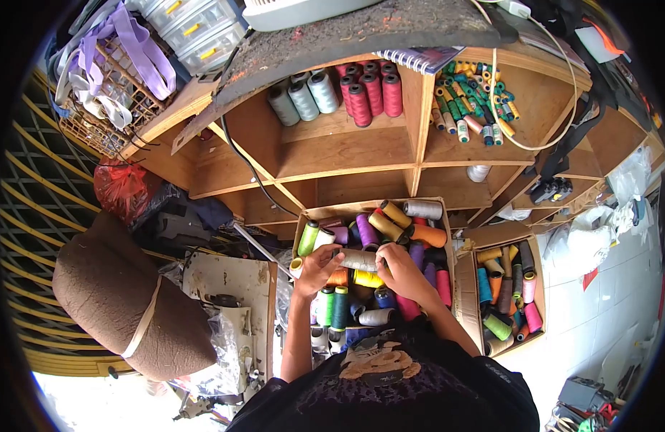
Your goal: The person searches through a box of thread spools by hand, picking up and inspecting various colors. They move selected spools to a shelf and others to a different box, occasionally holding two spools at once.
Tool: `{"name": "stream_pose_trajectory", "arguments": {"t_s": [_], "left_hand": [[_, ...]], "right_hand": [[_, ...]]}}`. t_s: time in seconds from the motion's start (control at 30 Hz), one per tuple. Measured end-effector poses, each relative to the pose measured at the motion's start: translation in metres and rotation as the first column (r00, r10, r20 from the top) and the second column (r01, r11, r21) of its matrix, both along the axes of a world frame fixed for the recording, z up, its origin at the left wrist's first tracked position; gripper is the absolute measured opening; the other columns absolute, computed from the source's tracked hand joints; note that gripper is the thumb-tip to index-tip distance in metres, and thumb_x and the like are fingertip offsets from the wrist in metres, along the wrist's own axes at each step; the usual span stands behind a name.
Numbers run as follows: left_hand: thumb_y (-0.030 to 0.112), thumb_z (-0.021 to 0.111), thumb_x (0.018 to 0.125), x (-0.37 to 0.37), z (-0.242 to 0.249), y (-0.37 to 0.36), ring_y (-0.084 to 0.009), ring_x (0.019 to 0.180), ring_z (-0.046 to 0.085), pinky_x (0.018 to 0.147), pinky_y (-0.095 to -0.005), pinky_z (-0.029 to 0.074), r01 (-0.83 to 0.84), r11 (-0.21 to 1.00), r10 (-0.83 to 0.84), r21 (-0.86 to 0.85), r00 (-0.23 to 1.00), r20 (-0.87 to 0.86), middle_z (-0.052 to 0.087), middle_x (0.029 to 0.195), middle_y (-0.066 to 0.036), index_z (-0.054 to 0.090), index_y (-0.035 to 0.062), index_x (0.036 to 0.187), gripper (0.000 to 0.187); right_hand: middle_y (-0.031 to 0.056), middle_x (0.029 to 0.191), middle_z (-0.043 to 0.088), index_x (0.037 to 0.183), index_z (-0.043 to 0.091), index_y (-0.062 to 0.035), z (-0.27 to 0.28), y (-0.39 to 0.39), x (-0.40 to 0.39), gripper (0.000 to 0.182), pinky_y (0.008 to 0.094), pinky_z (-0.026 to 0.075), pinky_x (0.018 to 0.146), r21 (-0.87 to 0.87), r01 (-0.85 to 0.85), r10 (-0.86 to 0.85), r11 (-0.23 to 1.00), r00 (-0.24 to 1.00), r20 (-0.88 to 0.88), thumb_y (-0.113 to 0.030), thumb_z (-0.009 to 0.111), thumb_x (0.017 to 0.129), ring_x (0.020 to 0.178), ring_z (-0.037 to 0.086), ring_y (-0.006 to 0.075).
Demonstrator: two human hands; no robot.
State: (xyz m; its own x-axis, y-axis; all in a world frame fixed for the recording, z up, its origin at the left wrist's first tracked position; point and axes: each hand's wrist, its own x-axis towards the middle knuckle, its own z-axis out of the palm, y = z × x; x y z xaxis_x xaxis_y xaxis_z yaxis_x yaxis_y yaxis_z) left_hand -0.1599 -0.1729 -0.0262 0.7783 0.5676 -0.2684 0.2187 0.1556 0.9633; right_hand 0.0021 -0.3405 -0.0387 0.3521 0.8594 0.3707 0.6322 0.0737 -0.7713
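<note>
Spool (359, 261) held between left hand (319, 269) and right hand (400, 269), over box (448, 248) set before shelf (347, 153), second box (501, 234) placed to right, cones (359, 106) stored in shelf

Tight-packed spools (367, 279) (open shelf (347, 150) beyond)

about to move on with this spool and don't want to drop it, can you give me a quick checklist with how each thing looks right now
1. Left hand grip on the grey spool: ok, fingers are at one end.
2. Right hand grip: ok, fingers are at the other end.
3. Bare gap in the box right below the grey spool: not ok, other spools crowd there.
4. Grey spool clear of the spools under it: cannot tell from this overhead view.
5. Loose thread end secured: cannot tell, too small to see.
6. Bare room on the shelf near the red spools: ok, bare board shows in front of them.
</note>
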Motion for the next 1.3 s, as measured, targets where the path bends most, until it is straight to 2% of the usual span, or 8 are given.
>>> {"name": "stream_pose_trajectory", "arguments": {"t_s": [0.5,0.6,0.8,0.9,1.03,1.13,1.17,1.3], "left_hand": [[0.018,0.067,0.089,0.000,-0.014,0.001,-0.0108,0.081,0.060,0.071,-0.0234,0.050,-0.108,0.988,0.111,0.114,0.994,-0.022,0.065,0.093,-0.010,0.057,-0.0043,0.115,0.036],[0.017,0.069,0.087,-0.003,-0.011,0.003,-0.0097,0.078,0.060,0.068,-0.0217,0.050,0.064,0.964,-0.030,0.259,0.991,-0.131,0.065,0.092,-0.008,0.058,-0.0039,0.113,0.035],[0.014,0.071,0.085,0.004,-0.002,-0.003,-0.0095,0.079,0.062,0.066,-0.0217,0.051,0.056,0.970,-0.047,0.235,0.998,-0.044,0.066,0.092,-0.007,0.059,-0.0035,0.113,0.035],[0.013,0.071,0.085,0.007,-0.009,0.005,-0.0110,0.079,0.063,0.068,-0.0226,0.052,-0.099,0.979,0.111,0.179,0.992,-0.056,0.065,0.094,-0.008,0.058,-0.0039,0.112,0.035],[0.014,0.070,0.085,0.021,-0.021,0.010,-0.0120,0.074,0.062,0.059,-0.0219,0.048,-0.321,0.854,0.335,0.409,0.941,0.039,0.065,0.094,-0.010,0.059,-0.0011,0.114,0.034],[0.013,0.072,0.081,0.026,-0.066,0.026,-0.0176,0.077,0.064,0.063,-0.0277,0.051,-0.193,0.675,0.181,0.712,0.979,0.094,0.065,0.097,-0.013,0.059,0.0013,0.112,0.035],[0.011,0.074,0.077,0.022,-0.067,0.024,-0.0233,0.083,0.066,0.072,-0.0323,0.052,0.014,0.636,0.077,0.771,0.994,-0.081,0.065,0.099,-0.015,0.061,0.0037,0.110,0.037],[0.010,0.074,0.075,0.012,-0.068,0.018,-0.0289,0.095,0.064,0.083,-0.0353,0.050,0.163,0.671,-0.094,0.723,0.986,-0.135,0.066,0.101,-0.015,0.063,0.0036,0.106,0.034]], "right_hand": [[0.0165,0.093,0.055,0.092,0.049,-0.0011,-0.003,-0.008,-0.003,0.013,0.0444,0.044,0.075,-0.004,0.040,-0.039,0.999,0.994,0.098,-0.007,0.057,0.084,0.086,0.055,0.0358],[0.0163,0.092,0.055,0.093,0.049,-0.0012,-0.001,-0.008,-0.002,0.012,0.0438,0.044,0.077,-0.082,0.040,-0.035,0.996,0.998,0.055,-0.004,0.057,0.084,0.088,0.055,0.0361],[0.0169,0.087,0.056,0.090,0.050,-0.0014,0.000,-0.011,0.005,0.010,0.0442,0.045,0.072,-0.056,0.075,-0.077,0.996,0.996,-0.050,-0.003,0.057,0.083,0.081,0.057,0.0362],[0.0165,0.086,0.056,0.089,0.052,-0.0005,-0.004,-0.019,0.012,0.008,0.0430,0.046,0.073,-0.053,0.112,-0.118,0.992,0.985,-0.125,-0.002,0.057,0.083,0.082,0.057,0.0353],[0.0163,0.088,0.057,0.088,0.055,0.0000,-0.007,-0.034,0.020,0.007,0.0414,0.047,0.073,-0.111,0.174,-0.192,0.978,0.964,-0.183,-0.003,0.058,0.083,0.083,0.058,0.0347],[0.0160,0.090,0.058,0.089,0.056,-0.0005,-0.015,-0.044,0.023,0.008,0.0412,0.047,0.073,-0.141,0.181,-0.202,0.973,0.967,-0.154,-0.004,0.059,0.083,0.084,0.058,0.0346],[0.0161,0.089,0.058,0.089,0.056,-0.0006,-0.016,-0.046,0.022,0.008,0.0412,0.047,0.073,-0.149,0.178,-0.199,0.973,0.970,-0.140,-0.005,0.059,0.083,0.084,0.058,0.0345],[0.0162,0.089,0.058,0.090,0.056,-0.0011,-0.021,-0.058,0.021,0.011,0.0415,0.047,0.074,-0.178,0.178,-0.200,0.968,0.973,-0.113,-0.008,0.060,0.083,0.083,0.058,0.0342]]}}
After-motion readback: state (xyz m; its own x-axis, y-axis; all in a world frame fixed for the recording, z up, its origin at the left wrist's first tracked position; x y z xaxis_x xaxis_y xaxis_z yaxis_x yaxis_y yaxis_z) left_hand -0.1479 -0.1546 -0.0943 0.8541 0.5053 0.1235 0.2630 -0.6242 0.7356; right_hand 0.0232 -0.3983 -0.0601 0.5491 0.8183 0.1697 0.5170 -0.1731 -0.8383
